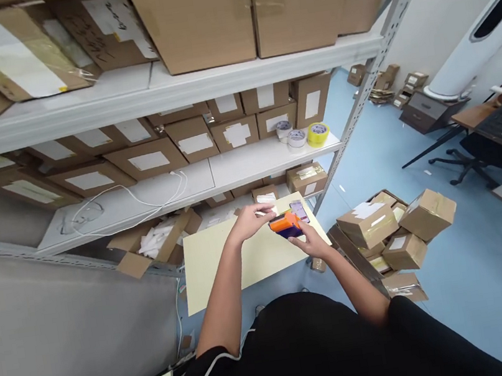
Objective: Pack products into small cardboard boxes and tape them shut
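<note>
My right hand is wrapped round the near right side of an orange and dark-blue handheld device, which looks like a small label printer. It is held tilted above a pale yellow board. At the device's left end, my left hand has its fingers drawn together beside something small and white; what lies in the fingertips is too small to make out. A phone with a lit screen lies on the board just beyond the device, partly hidden by it.
Metal shelves with labelled cardboard boxes rise in front. Tape rolls and a white cable lie on the middle shelf. An opened box stands at left. Stacked cartons fill the floor at right, with a desk beyond.
</note>
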`<action>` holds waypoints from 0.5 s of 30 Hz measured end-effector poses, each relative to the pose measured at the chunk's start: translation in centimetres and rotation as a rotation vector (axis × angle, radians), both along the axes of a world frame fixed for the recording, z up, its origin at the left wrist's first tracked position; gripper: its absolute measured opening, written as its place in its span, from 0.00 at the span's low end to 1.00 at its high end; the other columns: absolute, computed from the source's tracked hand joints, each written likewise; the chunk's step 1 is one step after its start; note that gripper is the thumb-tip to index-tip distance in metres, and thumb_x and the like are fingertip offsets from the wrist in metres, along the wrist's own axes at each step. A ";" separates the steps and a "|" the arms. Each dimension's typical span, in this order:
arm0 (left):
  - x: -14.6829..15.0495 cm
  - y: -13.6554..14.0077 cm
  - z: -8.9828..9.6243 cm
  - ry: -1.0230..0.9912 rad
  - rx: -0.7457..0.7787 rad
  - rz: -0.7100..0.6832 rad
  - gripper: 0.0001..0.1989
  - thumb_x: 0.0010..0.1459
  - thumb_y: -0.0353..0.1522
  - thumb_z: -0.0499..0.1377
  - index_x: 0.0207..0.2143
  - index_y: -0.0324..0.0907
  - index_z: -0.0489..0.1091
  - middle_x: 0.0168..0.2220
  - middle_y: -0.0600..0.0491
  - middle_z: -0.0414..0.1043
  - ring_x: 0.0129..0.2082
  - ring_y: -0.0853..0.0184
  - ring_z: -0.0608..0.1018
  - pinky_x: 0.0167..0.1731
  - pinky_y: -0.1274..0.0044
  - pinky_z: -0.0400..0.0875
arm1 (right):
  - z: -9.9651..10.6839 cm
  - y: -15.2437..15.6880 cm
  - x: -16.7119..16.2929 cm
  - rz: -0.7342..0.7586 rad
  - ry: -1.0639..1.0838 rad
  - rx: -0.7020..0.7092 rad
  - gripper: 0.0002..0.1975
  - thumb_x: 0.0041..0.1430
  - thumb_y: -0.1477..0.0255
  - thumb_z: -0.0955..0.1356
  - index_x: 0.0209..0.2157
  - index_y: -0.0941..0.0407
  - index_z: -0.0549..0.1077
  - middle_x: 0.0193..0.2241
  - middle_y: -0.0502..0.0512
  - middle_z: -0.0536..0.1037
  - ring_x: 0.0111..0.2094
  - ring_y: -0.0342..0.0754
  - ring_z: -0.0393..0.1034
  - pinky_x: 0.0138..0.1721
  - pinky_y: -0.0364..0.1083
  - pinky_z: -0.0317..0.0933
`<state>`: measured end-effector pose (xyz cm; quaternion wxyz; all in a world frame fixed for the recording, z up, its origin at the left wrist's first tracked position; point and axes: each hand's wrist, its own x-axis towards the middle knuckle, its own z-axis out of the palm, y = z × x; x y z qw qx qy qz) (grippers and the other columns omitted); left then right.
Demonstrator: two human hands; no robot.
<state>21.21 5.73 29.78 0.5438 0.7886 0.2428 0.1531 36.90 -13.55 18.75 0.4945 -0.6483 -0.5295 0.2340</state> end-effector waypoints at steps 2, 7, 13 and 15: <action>-1.4 0.6 0.5 -0.010 0.050 -0.013 0.15 0.58 0.45 0.67 0.36 0.42 0.84 0.37 0.48 0.84 0.37 0.58 0.83 0.40 0.70 0.78 | 0.8 1.0 -1.6 -0.007 -0.006 -0.001 0.24 0.63 0.55 0.72 0.56 0.52 0.74 0.50 0.61 0.80 0.51 0.62 0.73 0.53 0.57 0.67; -4.4 2.1 1.5 -0.098 0.331 0.113 0.14 0.63 0.40 0.60 0.31 0.46 0.83 0.33 0.50 0.82 0.34 0.61 0.81 0.38 0.72 0.75 | 1.7 4.4 -5.1 -0.024 0.040 0.014 0.18 0.66 0.56 0.69 0.50 0.52 0.76 0.41 0.57 0.80 0.41 0.57 0.74 0.44 0.53 0.69; -7.2 4.1 1.3 -0.143 0.512 0.237 0.14 0.66 0.34 0.57 0.34 0.48 0.83 0.34 0.49 0.80 0.36 0.61 0.79 0.42 0.72 0.72 | 2.3 8.2 -8.2 -0.056 0.014 0.008 0.16 0.65 0.57 0.70 0.48 0.51 0.75 0.40 0.56 0.79 0.41 0.56 0.73 0.43 0.51 0.68; -7.9 4.6 0.6 -0.157 0.534 0.260 0.13 0.66 0.33 0.57 0.34 0.48 0.82 0.34 0.49 0.80 0.37 0.60 0.79 0.44 0.71 0.72 | 2.2 9.0 -8.9 -0.039 0.036 -0.007 0.16 0.65 0.57 0.70 0.48 0.51 0.75 0.40 0.55 0.79 0.41 0.56 0.73 0.42 0.51 0.68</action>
